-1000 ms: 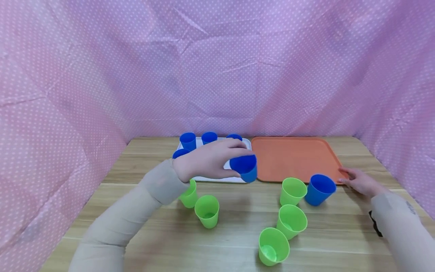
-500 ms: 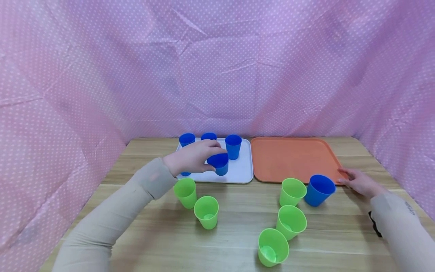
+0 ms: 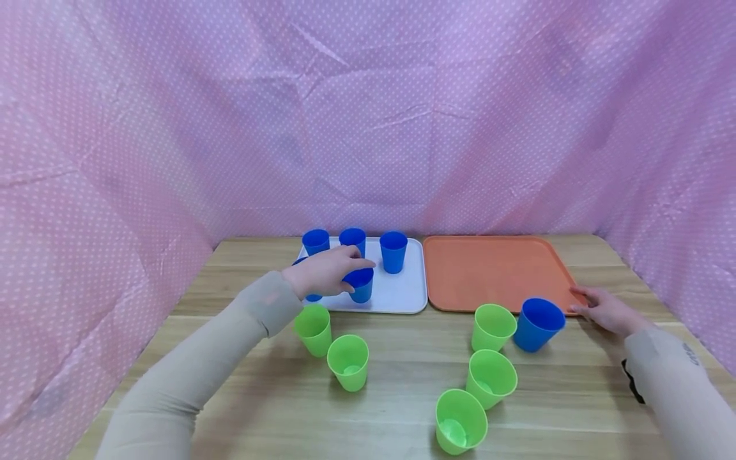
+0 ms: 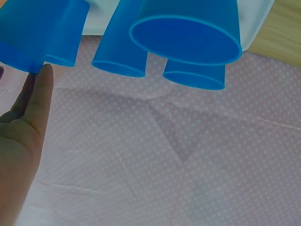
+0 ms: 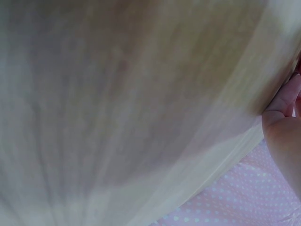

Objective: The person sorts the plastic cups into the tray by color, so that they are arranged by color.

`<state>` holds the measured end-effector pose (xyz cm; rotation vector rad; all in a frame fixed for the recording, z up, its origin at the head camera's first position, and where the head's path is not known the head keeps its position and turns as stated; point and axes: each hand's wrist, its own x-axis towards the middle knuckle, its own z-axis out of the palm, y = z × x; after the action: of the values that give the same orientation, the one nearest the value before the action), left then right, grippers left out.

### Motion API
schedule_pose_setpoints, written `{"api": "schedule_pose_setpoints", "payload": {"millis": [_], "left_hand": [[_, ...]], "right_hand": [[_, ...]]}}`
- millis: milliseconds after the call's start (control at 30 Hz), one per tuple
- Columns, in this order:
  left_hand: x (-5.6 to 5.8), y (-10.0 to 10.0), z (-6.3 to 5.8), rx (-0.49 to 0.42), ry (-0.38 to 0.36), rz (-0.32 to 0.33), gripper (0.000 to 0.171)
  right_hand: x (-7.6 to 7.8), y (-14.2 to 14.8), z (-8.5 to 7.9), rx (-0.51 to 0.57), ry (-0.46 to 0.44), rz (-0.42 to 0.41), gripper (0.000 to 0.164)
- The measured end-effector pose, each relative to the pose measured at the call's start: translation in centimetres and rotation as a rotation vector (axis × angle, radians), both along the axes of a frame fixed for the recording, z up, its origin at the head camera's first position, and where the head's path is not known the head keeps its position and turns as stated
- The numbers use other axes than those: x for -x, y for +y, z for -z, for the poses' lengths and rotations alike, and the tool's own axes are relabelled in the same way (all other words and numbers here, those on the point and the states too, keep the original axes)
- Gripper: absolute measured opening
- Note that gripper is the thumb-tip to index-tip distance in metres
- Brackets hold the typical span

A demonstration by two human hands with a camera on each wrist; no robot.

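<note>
Near centre, the left hand (image 3: pixel 324 271) grips a blue cup (image 3: pixel 362 293), now lowered to the white tray (image 3: pixel 402 294), seemingly its fifth. The right hand (image 3: pixel 611 311) pinches the orange tray (image 3: pixel 494 275)

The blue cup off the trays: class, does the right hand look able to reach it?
Probably yes: nothing stands between the right hand and the blue cup, though the hand must first leave the orange tray.
</note>
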<state>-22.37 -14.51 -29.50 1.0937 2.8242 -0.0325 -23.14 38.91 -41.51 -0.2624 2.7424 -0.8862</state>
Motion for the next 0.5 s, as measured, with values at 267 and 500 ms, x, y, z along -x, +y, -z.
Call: {"api": "schedule_pose_setpoints", "payload": {"millis": [267, 500], "left_hand": [[1.4, 0.0, 0.9, 0.04, -0.061, -0.085, 0.056], [2.9, 0.1, 1.4, 0.036, -0.096, -0.152, 0.055]], "right_hand": [[0.0, -0.2, 0.0, -0.007, -0.006, 0.008, 0.067], [-0.1, -0.3, -0.3, -0.01, -0.015, 0.019, 0.067]]}}
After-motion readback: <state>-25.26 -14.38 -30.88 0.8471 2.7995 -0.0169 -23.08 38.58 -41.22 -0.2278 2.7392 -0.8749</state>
